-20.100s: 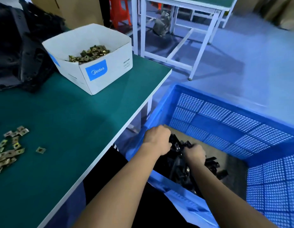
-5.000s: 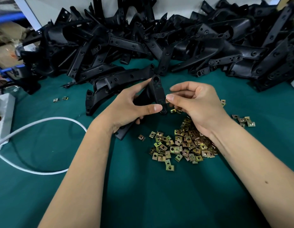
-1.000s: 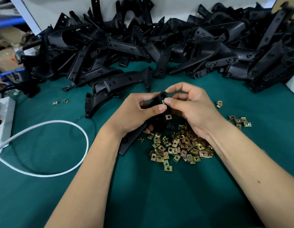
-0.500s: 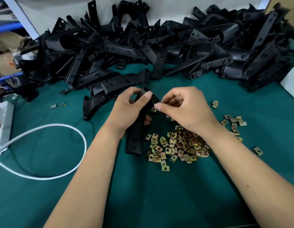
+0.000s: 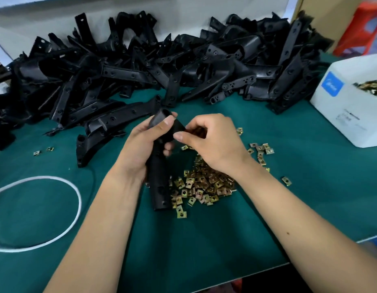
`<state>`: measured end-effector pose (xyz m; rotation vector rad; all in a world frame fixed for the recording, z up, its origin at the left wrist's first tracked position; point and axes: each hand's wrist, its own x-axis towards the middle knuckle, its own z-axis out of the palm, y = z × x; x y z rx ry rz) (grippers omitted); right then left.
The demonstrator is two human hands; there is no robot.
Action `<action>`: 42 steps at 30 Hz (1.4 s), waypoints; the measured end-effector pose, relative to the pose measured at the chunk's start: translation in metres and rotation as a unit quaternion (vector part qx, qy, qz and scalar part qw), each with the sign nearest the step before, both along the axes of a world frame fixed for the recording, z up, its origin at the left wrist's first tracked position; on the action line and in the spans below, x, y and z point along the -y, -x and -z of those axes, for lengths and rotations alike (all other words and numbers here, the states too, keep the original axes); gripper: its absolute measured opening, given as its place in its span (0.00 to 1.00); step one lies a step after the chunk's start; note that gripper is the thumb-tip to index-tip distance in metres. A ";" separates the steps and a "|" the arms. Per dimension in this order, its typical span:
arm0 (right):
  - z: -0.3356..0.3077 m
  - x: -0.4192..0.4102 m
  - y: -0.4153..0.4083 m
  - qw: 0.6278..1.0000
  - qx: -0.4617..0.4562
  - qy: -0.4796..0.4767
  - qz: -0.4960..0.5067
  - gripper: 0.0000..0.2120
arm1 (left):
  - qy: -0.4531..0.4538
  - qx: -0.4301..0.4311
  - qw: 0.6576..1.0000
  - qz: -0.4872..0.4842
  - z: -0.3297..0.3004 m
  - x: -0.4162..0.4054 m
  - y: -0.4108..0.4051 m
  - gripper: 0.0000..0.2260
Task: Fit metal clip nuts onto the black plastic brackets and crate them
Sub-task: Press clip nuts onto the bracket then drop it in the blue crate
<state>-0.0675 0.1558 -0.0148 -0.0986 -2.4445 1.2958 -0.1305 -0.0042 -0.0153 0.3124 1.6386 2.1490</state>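
Note:
My left hand [image 5: 141,144] grips a long black plastic bracket [image 5: 159,182] around its upper part, holding it nearly upright with its lower end on the green table [image 5: 204,240]. My right hand [image 5: 213,142] has its curled fingers and thumb pinched against the right side of the bracket's top. Whether a clip nut sits between those fingertips is hidden. A heap of brass-coloured clip nuts [image 5: 204,185] lies just below and right of the hands.
A large pile of black brackets [image 5: 162,66] fills the back of the table. A white box of clip nuts [image 5: 350,106] stands at the right edge. A white cable loop [image 5: 56,210] lies at the left. Two stray nuts [image 5: 43,151] lie left.
The bracket has turned more upright in my left hand. My right hand stays pinched at its top end. The view has swung right, bringing the white box in.

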 end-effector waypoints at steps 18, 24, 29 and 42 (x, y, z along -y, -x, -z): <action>0.032 -0.225 -0.296 0.902 -0.194 0.313 0.226 0.07 | 0.062 -0.128 0.938 0.315 -0.016 -0.333 -0.238 0.08; 0.149 -0.258 -0.396 0.768 -0.060 0.421 0.479 0.08 | 0.303 -0.181 0.845 0.402 0.083 -0.377 -0.319 0.28; 0.246 -0.265 -0.433 0.688 0.189 0.341 0.612 0.10 | 0.399 -0.169 0.758 0.488 0.154 -0.367 -0.338 0.21; 0.191 -0.275 -0.402 0.673 0.213 0.120 0.698 0.10 | 0.258 -0.346 0.809 0.399 0.059 -0.392 -0.314 0.05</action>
